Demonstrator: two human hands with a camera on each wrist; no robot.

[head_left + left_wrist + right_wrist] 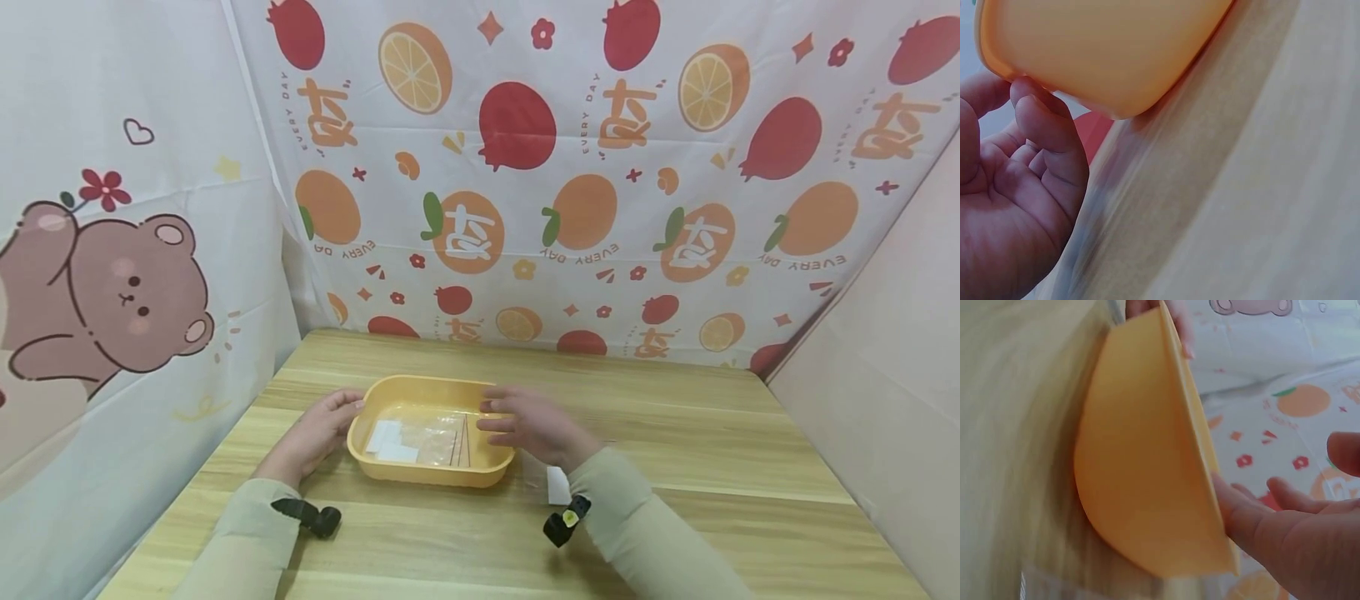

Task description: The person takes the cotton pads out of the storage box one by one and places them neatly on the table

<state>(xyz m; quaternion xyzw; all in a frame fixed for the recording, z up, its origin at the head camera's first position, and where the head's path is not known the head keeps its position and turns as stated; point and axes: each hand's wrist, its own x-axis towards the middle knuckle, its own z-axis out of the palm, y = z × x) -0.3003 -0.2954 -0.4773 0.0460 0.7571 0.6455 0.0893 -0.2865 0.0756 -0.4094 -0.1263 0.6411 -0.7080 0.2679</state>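
A yellow-orange plastic tray with rounded corners stands on the wooden table. Inside it lie white paper-like pieces and a clear plastic bag beside thin dark red lines. My left hand holds the tray's left rim; in the left wrist view its thumb and a finger meet at the rim. Over the right side hangs my right hand, slightly blurred, its fingers loosely spread. In the right wrist view, one of its fingers overlaps the rim, and the others lie apart from it.
Beside the tray, partly beneath my right forearm, lies a clear plastic bag with a white piece. Black wrist cameras sit on both sleeves. Printed fabric encloses the table at the back and sides.
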